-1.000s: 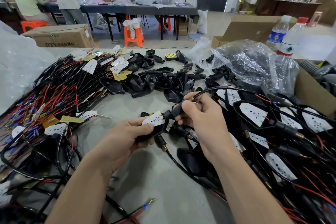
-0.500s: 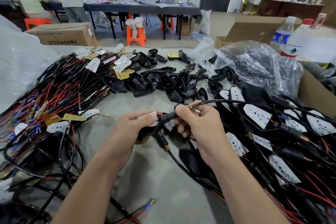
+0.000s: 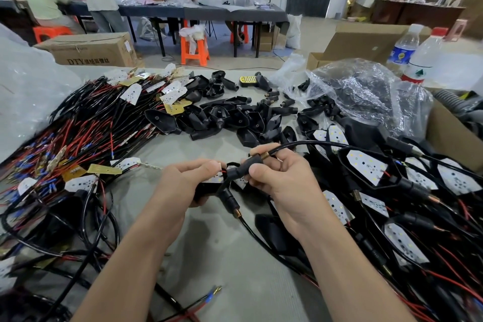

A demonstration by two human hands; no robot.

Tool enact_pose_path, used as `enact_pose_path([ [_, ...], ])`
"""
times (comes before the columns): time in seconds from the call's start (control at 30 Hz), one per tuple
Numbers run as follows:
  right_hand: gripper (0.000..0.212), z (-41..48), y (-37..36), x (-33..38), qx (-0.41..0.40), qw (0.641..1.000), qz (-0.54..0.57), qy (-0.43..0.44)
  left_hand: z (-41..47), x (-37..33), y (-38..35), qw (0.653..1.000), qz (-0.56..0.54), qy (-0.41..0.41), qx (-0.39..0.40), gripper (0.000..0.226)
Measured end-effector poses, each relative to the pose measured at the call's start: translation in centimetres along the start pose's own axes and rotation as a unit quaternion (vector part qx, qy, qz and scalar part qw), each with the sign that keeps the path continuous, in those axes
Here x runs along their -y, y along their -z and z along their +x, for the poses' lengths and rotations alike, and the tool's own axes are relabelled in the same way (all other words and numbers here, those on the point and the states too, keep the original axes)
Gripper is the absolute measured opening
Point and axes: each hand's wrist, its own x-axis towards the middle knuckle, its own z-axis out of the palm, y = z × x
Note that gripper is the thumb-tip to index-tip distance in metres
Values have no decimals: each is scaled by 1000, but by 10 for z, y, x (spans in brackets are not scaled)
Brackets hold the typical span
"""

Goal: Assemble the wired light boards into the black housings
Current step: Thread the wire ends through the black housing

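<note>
1. Head view: left hand point(image 3: 187, 187) gripped a black plastic housing point(image 3: 210, 188) over the middle of the grey tabletop point(image 3: 222, 243), steadying the white wired light board point(image 3: 217, 179) against it.
2. Right hand point(image 3: 283, 181) pinched its black tubular stem point(image 3: 240, 170), probably to draw the black cable point(image 3: 300, 144) through.

Two arms in view here: the left forearm point(image 3: 136, 264) and the right forearm point(image 3: 347, 269), both uncovered along the whole length that shows, slim and smooth right down to the wrists. The left hand point(image 3: 183, 185) is bare, the right hand point(image 3: 282, 185) bare as well. The fingers are slender, and the nails are cut short where they show. The upper arms are out of view, so whatever is worn up there I can't tell.
</note>
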Motion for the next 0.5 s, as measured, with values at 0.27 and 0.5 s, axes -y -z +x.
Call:
enact_pose_path([
  [0.27, 34, -1, -7, 1, -36, 997, 12, 61, 1, 1, -5, 999, -38, 1, 10, 11],
  [0.5, 40, -3, -7, 1, 57, 998, -4, -15, -2, 1, -4, 1000, -4, -10, 17, 20],
])
